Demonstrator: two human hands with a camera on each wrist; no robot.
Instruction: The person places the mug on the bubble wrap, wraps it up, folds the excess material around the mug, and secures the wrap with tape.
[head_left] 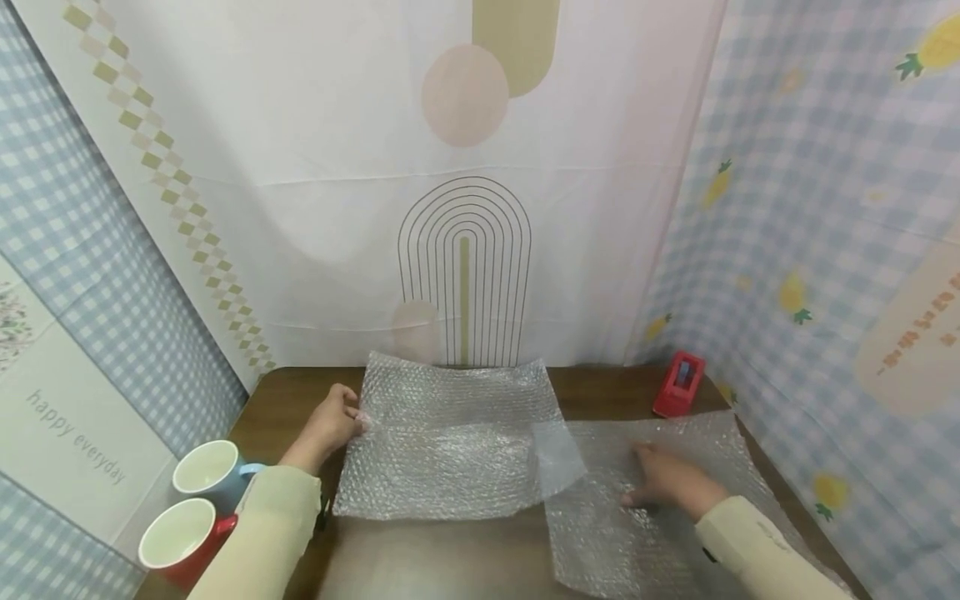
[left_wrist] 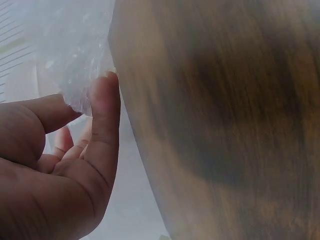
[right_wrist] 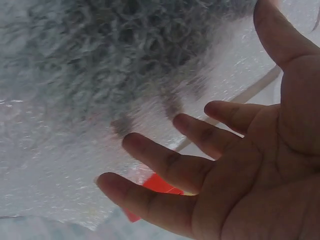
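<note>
We read "happy everyday" in grey lower-case letters, slanting down to the right, on the pale panel point(head_left: 71, 408) of the left curtain point(head_left: 97, 225). On the beige patch point(head_left: 896, 358) of the right curtain point(head_left: 787, 192) we see orange-brown lettering point(head_left: 921, 323), too blurred for us to read.

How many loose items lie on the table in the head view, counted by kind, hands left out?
Bubble-wrap sheets: 2 (left sheet, right sheet)
Mugs: 2 (blue mug, red mug)
Tape dispensers: 1 (red tape dispenser)
Total: 5
</note>
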